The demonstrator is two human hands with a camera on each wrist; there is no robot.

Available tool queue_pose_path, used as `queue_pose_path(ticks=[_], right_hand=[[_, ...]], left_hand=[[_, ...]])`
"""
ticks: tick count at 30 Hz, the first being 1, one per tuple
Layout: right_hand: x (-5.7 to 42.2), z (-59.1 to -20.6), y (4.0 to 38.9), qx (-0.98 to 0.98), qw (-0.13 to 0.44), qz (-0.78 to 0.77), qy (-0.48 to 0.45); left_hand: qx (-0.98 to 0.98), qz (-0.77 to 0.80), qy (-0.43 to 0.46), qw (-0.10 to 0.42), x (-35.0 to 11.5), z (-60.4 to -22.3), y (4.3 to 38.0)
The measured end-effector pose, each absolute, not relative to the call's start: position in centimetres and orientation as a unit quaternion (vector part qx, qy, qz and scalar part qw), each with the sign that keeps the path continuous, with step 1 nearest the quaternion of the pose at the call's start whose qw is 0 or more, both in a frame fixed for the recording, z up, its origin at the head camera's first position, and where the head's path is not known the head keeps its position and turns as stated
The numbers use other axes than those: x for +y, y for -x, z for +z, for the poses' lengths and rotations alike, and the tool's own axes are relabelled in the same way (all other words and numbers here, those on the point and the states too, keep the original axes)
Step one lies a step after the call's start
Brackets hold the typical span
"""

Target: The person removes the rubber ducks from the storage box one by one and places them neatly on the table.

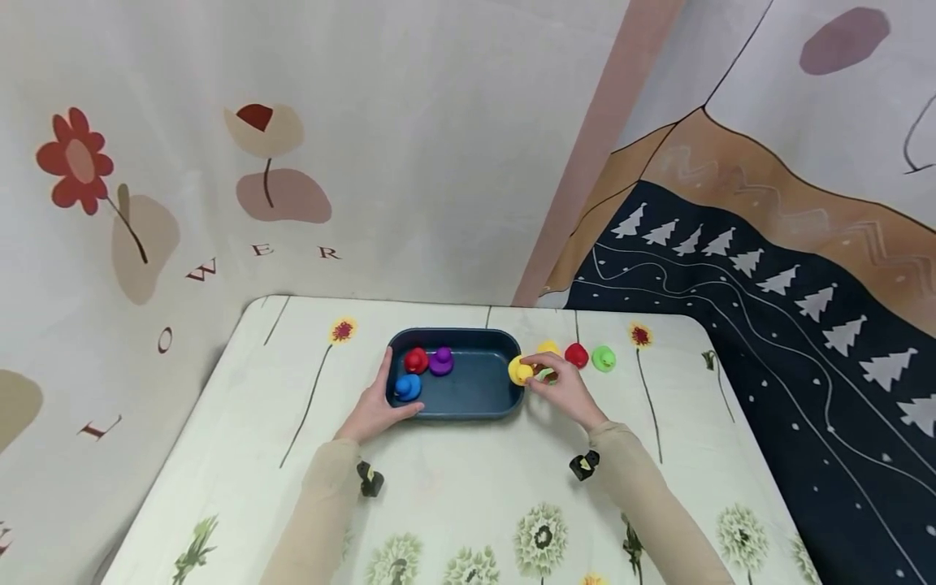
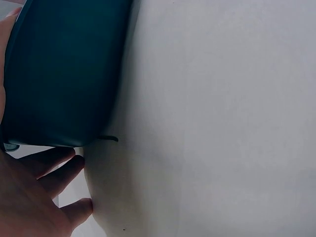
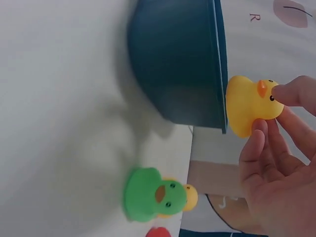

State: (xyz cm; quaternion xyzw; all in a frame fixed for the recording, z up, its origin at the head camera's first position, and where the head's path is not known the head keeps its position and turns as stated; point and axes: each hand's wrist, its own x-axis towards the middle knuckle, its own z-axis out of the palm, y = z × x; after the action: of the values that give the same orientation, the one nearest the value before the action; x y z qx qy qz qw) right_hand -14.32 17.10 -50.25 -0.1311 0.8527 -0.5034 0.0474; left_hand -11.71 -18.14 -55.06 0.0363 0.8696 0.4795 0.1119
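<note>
Dark teal tray (image 1: 468, 386) sits on the flower-printed white cloth (image 1: 453, 483); we place everything by the tray. Our hands are apart, one at each end of it. Our left hand (image 1: 375, 413) is spread round its near-left corner, thumb along the near side, fingers against the left end. Our right hand (image 1: 566, 392) pinches the yellow duck (image 1: 521, 371) by its head, upright at the tray's right rim; we can't tell if duck and rim touch. Inside the tray, left half: red toy (image 1: 416, 360), purple toy (image 1: 441, 361) just right of it, blue toy (image 1: 408, 387) nearer us. Outside, right of the tray: green duck (image 3: 140, 197), second yellow duck (image 1: 548, 348) behind it, then second red toy (image 1: 576, 356) and lime-green toy (image 1: 604, 358) farther right.
</note>
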Motion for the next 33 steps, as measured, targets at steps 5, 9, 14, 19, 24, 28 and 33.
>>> queue_pose_path(ticks=[5, 9, 14, 19, 24, 28, 33], right_hand=[[18.3, -50.6, 14.0, 0.848, 0.033, -0.511, 0.136], [19.1, -50.7, 13.7, 0.851, 0.019, -0.508, 0.135], [20.1, -51.0, 13.5, 0.859, 0.007, -0.496, 0.13], [21.3, -51.3, 13.2, 0.87, 0.006, -0.48, 0.112], [22.4, -51.8, 12.9, 0.874, -0.009, -0.472, 0.112], [23.1, -52.1, 12.4, 0.874, -0.015, -0.475, 0.102], [24.1, -52.6, 12.1, 0.88, -0.015, -0.467, 0.084]], left_hand=[[0.871, 0.476, -0.035, 0.12, -18.1, -55.1, 11.8], [0.87, 0.478, -0.034, 0.12, -18.2, -55.2, 11.8], [0.869, 0.479, -0.035, 0.117, -18.2, -55.2, 11.8], [0.87, 0.478, -0.035, 0.112, -18.2, -55.4, 12.0], [0.872, 0.476, -0.039, 0.109, -18.2, -55.4, 11.9], [0.871, 0.479, -0.043, 0.106, -18.2, -55.2, 11.8], [0.87, 0.479, -0.045, 0.104, -18.2, -55.2, 11.8]])
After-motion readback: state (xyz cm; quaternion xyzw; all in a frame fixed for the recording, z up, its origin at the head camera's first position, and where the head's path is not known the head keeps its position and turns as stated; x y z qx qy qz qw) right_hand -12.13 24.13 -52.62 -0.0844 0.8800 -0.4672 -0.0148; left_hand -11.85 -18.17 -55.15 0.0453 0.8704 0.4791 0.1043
